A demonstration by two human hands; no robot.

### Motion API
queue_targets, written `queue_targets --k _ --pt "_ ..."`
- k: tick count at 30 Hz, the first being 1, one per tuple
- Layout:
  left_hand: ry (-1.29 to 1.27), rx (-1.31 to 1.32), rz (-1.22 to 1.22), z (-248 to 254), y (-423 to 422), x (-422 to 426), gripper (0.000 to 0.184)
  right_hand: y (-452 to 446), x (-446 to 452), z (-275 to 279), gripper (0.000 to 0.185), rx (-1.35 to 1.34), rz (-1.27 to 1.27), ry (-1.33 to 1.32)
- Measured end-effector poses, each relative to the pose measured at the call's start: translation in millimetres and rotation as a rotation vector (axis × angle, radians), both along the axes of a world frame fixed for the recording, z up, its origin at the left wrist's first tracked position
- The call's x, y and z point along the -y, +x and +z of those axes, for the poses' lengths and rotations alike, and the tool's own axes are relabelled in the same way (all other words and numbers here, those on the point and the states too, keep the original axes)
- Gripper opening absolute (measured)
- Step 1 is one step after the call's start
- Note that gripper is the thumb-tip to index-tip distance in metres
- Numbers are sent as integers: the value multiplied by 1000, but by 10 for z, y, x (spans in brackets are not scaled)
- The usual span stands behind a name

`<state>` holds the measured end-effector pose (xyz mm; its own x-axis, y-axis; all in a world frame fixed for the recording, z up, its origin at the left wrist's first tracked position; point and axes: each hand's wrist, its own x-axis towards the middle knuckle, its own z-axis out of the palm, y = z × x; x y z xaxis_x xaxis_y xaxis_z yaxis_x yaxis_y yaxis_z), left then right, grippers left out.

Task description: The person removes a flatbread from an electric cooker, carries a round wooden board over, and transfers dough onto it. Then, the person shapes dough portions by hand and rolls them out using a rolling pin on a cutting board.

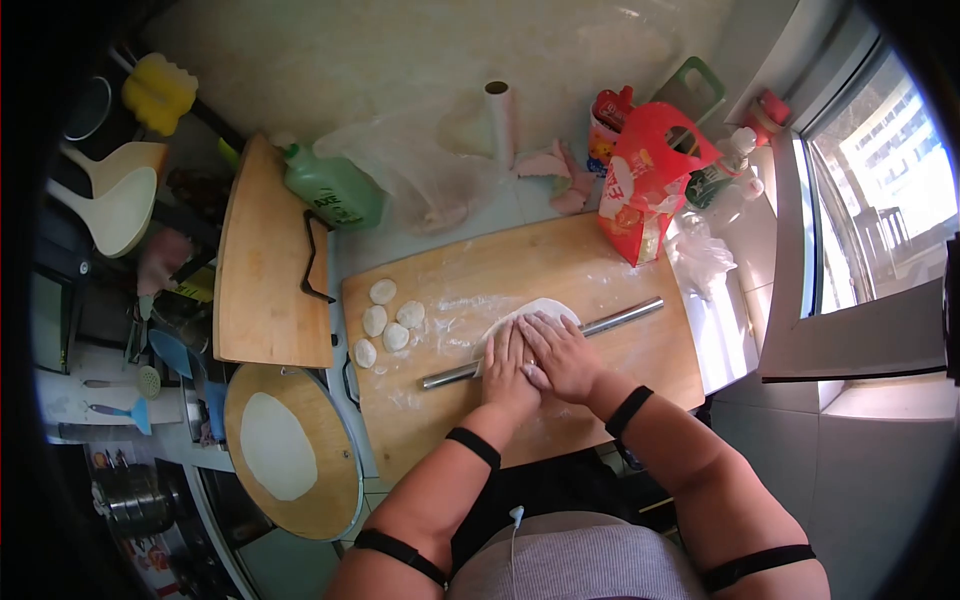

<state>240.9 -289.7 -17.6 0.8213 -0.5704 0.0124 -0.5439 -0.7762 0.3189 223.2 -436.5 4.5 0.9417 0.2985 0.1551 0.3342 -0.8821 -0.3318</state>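
Note:
A metal rolling pin [625,315] lies slantwise on a floured wooden board [460,250]. Over its middle are both my hands, side by side and touching. My left hand [508,372] and my right hand [560,358] press down with flat fingers on a sheet of dough [545,306], whose rounded far edge shows beyond the fingertips. The pin's middle is hidden beneath the hands. Several small flattened dough pieces [383,291] lie at the board's left side.
At left, a round board [345,470] bears a rolled dough sheet [280,445]. Another wooden board [265,270] and a green bottle [333,188] stand back left. A red bag [645,175] is on the board's back right corner, near a window [880,190].

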Motion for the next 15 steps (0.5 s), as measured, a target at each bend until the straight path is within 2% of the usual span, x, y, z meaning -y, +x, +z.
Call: queue_targets --k 2,4,8,9,11,12,15 --pt "-112 -50 -26 83 -208 -53 66 -201 34 17 70 -76 20 11" --pt "-39 69 -138 9 -477 -200 69 -447 53 129 72 -170 92 70" --pt "-124 -98 -139 121 -741 -250 69 -757 81 83 76 -190 126 113" --pt "-125 -97 -134 60 -680 -240 69 -725 75 -4 78 -130 100 86" --pt "58 -52 -142 -91 -440 -184 63 -514 61 -167 79 -33 33 58" --pt "-25 -30 -109 -51 -169 -113 63 -294 71 -131 78 -47 -1 -1" --pt "-17 -6 -44 116 400 45 62 189 92 -137 75 -43 -76 -114"
